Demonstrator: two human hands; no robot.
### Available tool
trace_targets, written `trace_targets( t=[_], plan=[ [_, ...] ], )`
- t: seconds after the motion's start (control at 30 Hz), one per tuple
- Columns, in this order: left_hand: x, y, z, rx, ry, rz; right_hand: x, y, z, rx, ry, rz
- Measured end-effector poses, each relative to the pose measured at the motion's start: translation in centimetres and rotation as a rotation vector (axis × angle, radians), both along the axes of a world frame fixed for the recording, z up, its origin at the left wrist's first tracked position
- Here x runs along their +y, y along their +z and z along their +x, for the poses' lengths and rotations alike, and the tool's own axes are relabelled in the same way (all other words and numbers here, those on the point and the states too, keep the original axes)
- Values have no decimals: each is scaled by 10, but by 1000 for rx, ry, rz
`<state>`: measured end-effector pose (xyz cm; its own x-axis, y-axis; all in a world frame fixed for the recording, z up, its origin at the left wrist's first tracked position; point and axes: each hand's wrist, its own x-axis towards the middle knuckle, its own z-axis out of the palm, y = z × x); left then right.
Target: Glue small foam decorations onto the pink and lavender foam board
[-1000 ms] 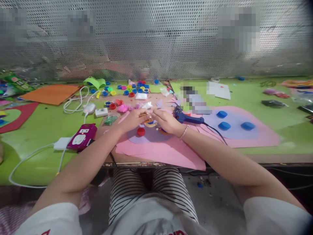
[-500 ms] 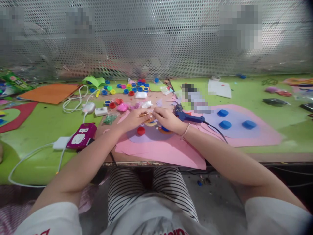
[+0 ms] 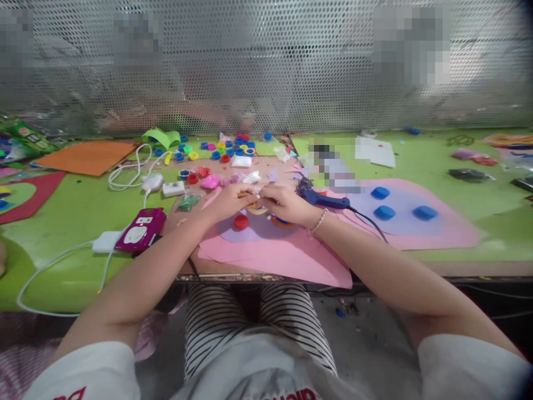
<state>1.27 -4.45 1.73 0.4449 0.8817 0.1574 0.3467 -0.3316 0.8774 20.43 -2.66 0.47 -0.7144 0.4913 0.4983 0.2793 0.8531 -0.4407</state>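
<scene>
Both my hands meet over a purple paper shape (image 3: 233,233) that lies on pink paper (image 3: 291,261). My left hand (image 3: 235,201) has its fingers closed on a small orange-yellow piece, partly hidden. Against it, the fingertips of my right hand (image 3: 285,203) pinch together; whatever they hold is too small to make out. Just below my left hand sits a red bottle cap (image 3: 241,222). A blue cap in an orange-yellow ring (image 3: 283,222) shows partly under my right hand. Right of that hand lies a blue hot glue gun (image 3: 328,200).
Several loose bottle caps (image 3: 225,158) lie at the back. A purple power socket (image 3: 141,230) with white cables is on the left, near orange paper (image 3: 87,158). To the right, blue caps (image 3: 384,212) rest on another pink and purple sheet. A perforated metal panel (image 3: 266,72) stands behind.
My right fingers have shifted slightly against the piece in my left hand. The view has moved a little; the caps, papers and glue gun stay in place.
</scene>
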Motion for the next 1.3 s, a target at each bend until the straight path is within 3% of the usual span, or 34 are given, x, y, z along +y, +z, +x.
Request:
trace_targets(
  t=[0.1,0.27,0.5,0.77,0.97,1.17,1.3],
  plan=[
    [4,-5,-2,-36,38,5,2,-1,-1,71,-62,-66],
    [17,-14,-7,-224,140,-49,8,-2,1,335,-227,-375],
    [30,-23,-9,-444,245,-39,13,-4,-1,507,-207,-646],
    [27,-18,-6,-481,311,-59,7,-1,-3,469,-201,-692],
    [26,-16,-5,-493,316,-72,6,-2,-3,537,-83,-829],
    [27,-18,-6,-489,316,-67,6,-3,-2,397,-135,-682],
    [28,-21,-7,-474,298,-45,4,-3,-3,348,-141,-696]
  ],
)
